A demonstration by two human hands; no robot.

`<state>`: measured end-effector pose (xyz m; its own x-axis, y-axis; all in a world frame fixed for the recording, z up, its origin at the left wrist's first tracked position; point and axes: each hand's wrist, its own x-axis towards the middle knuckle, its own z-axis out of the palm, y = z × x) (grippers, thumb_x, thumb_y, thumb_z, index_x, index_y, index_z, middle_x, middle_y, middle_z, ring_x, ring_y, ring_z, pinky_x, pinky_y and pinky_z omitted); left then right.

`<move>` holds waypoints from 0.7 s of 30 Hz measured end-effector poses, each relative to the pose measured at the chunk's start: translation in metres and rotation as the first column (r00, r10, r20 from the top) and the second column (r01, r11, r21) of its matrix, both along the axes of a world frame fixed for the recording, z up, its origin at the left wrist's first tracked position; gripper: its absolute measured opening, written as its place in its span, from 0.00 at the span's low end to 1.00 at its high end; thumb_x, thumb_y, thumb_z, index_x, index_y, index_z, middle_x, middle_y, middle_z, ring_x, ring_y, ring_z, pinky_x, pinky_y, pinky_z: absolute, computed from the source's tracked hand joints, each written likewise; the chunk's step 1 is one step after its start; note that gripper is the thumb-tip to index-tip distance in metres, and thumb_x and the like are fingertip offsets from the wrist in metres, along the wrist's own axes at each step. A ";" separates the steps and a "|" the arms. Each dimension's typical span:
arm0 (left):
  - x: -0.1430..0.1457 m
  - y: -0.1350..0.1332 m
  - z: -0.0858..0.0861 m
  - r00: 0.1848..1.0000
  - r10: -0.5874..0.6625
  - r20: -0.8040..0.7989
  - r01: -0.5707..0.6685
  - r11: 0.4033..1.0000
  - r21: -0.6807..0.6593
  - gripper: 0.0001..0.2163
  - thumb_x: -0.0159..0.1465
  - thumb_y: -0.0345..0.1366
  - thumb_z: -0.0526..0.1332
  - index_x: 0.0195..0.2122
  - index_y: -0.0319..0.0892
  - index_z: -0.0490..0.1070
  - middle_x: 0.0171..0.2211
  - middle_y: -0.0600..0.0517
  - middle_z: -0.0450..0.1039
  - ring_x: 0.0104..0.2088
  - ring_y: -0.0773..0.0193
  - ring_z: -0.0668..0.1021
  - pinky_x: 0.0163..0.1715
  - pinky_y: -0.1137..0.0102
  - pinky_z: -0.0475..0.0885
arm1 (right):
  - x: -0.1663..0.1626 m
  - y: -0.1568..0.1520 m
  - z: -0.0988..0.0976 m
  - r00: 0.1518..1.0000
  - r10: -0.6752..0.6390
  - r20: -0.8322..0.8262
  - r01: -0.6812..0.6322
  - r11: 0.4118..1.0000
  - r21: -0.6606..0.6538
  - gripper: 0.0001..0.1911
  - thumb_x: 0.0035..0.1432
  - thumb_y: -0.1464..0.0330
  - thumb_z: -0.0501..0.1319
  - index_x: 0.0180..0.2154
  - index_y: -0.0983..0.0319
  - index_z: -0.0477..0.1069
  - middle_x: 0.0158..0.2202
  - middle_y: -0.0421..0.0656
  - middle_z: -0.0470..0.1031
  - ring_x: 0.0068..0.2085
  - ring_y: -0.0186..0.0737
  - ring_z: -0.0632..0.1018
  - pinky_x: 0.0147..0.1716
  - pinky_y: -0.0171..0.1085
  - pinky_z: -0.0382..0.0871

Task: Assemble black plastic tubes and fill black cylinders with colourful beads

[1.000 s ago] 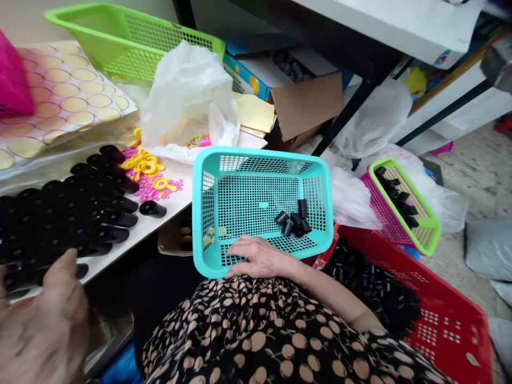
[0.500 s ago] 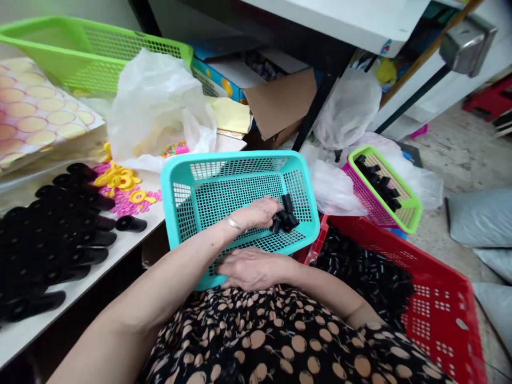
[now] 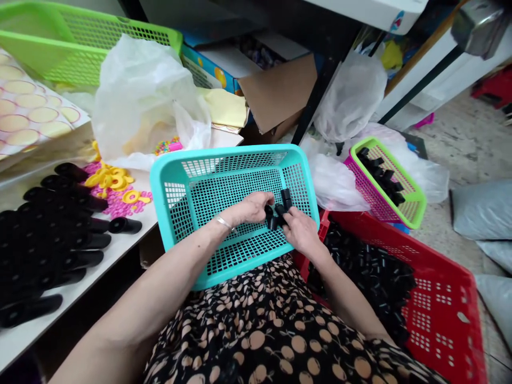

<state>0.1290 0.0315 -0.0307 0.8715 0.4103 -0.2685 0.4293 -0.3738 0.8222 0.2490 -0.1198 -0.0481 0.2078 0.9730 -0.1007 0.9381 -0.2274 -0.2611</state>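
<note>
A turquoise plastic basket (image 3: 234, 153) with mesh walls rests on my lap. Inside it, toward the right side, lie several short black cylinder pieces (image 3: 286, 197). My left hand (image 3: 254, 207), a silver bracelet on its wrist, reaches into the basket with fingers closed on one black piece (image 3: 269, 213). Beside it my right hand (image 3: 302, 230) has thumb and fingers closed on another black piece (image 3: 280, 211). The fingertips partly hide both pieces.
At left, rows of black tubes (image 3: 48, 234) lie on a white table near yellow plastic parts (image 3: 110, 177) and pink beads (image 3: 120, 201). On the right stand a red crate (image 3: 440, 298) of black pieces and a green-and-magenta basket (image 3: 416, 210). Behind are a plastic bag (image 3: 140, 101) and an open carton (image 3: 280, 90).
My right hand has moved from the basket's near rim to the black pieces at its right side. My left hand has shifted slightly left and now has a piece at its fingertips.
</note>
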 end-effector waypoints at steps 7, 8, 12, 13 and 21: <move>-0.024 -0.006 0.032 0.960 0.242 0.140 -0.181 0.920 -0.346 0.13 0.42 0.25 0.65 0.30 0.39 0.68 0.25 0.57 0.67 0.26 0.69 0.67 0.25 0.72 0.60 | 0.006 -0.006 -0.012 0.417 0.081 -0.905 0.445 0.850 0.281 0.08 0.46 0.68 0.64 0.32 0.61 0.69 0.45 0.48 0.75 0.44 0.43 0.77 0.44 0.45 0.71; -0.028 -0.009 0.032 0.954 0.260 0.153 -0.180 0.898 -0.402 0.14 0.43 0.25 0.65 0.31 0.39 0.68 0.26 0.56 0.68 0.27 0.69 0.68 0.27 0.72 0.61 | 0.005 -0.006 -0.011 0.276 0.123 -0.953 0.477 0.844 0.247 0.08 0.45 0.68 0.65 0.31 0.61 0.70 0.44 0.47 0.76 0.43 0.43 0.78 0.45 0.46 0.71; -0.036 -0.021 0.028 0.956 0.254 0.147 -0.147 0.848 -0.509 0.16 0.43 0.26 0.67 0.36 0.38 0.70 0.29 0.55 0.69 0.29 0.68 0.70 0.30 0.71 0.64 | -0.004 -0.003 0.000 -0.046 0.192 -0.980 0.503 0.852 0.144 0.08 0.42 0.71 0.66 0.30 0.60 0.72 0.38 0.45 0.79 0.43 0.44 0.78 0.46 0.46 0.70; -0.036 -0.024 0.027 0.957 0.248 0.148 -0.141 0.849 -0.509 0.17 0.43 0.26 0.67 0.36 0.38 0.71 0.28 0.55 0.69 0.29 0.68 0.70 0.30 0.71 0.64 | -0.007 -0.001 0.002 -0.082 0.196 -0.977 0.507 0.852 0.128 0.08 0.42 0.71 0.65 0.30 0.60 0.72 0.38 0.44 0.80 0.43 0.44 0.78 0.45 0.46 0.70; -0.039 -0.022 0.014 0.988 0.153 0.006 -0.152 0.985 -0.086 0.17 0.46 0.22 0.59 0.38 0.39 0.73 0.32 0.52 0.71 0.32 0.64 0.70 0.34 0.67 0.66 | 0.007 0.009 -0.008 0.284 -0.015 -0.959 0.674 0.714 0.188 0.07 0.44 0.69 0.66 0.29 0.61 0.71 0.37 0.43 0.78 0.37 0.39 0.78 0.40 0.41 0.72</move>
<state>0.0898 0.0094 -0.0172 0.8039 0.5151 -0.2973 0.4650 -0.2328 0.8541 0.2562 -0.1111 -0.0557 0.6461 0.7623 -0.0375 -0.0650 0.0061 -0.9979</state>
